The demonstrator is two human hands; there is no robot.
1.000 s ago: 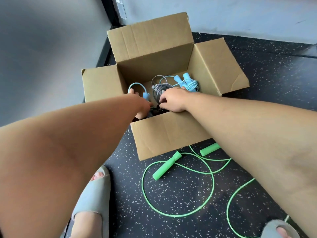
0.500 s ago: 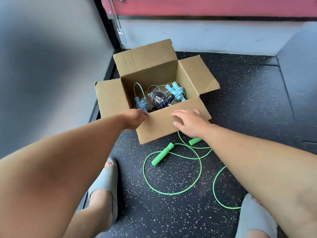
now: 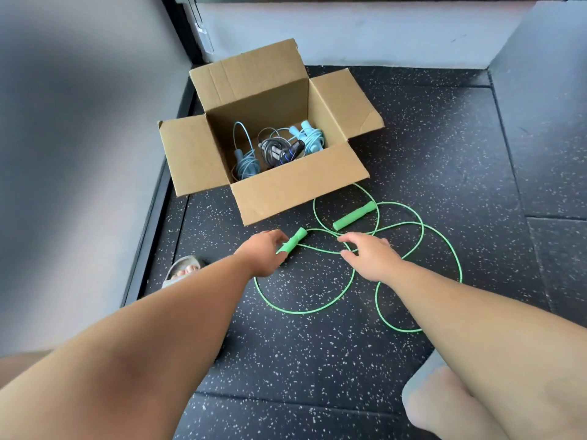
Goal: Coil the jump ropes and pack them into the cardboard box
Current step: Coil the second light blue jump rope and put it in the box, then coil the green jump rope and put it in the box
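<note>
Speckled floor [image 3: 317, 360], left hand [image 3: 263, 252] perhaps gripping handle [image 3: 293, 241]

Cardboard box [image 3: 298, 188] stands open on the floor [image 3: 317, 360], in the corner by the left wall. Coiled ropes [image 3: 276, 150] lie inside. Loose rope [image 3: 298, 312] sprawls before the box, far handle [image 3: 354, 215] right of near handle [image 3: 293, 241]. Left hand [image 3: 263, 252] grips near handle; right hand [image 3: 368, 255] beside it, over the cord.

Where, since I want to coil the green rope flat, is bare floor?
Bare floor lies between your forearms, below the green rope, and right of the box. Crowded directly before the box, where the loops cross.
</note>
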